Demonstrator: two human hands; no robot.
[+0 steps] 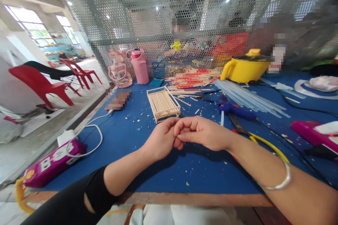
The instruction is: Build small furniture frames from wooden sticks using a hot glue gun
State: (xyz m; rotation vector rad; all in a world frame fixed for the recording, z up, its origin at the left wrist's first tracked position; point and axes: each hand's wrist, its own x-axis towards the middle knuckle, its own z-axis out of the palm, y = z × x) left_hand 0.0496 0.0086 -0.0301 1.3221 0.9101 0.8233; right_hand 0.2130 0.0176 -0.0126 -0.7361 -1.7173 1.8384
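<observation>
My left hand [162, 140] and my right hand [202, 134] meet above the near middle of the table. Both have curled fingers, and the fingertips touch each other. Whatever may be pinched between them is hidden. Just beyond sits a small rack [164, 103] glued up from thin wooden sticks, with a slatted bottom and low rails. A blue glue gun [236, 109] lies to the right of my right hand. Beside it are cutting pliers [239, 124] with yellow handles, partly behind my right forearm.
Loose wooden sticks [191, 79] with red markings lie behind the rack. Clear glue sticks [248, 96] and a yellow pot [246, 68] are at right. A pink bottle [141, 66] stands by the mesh screen [148, 17]. At left is a purple power strip [54, 161] with a white cable.
</observation>
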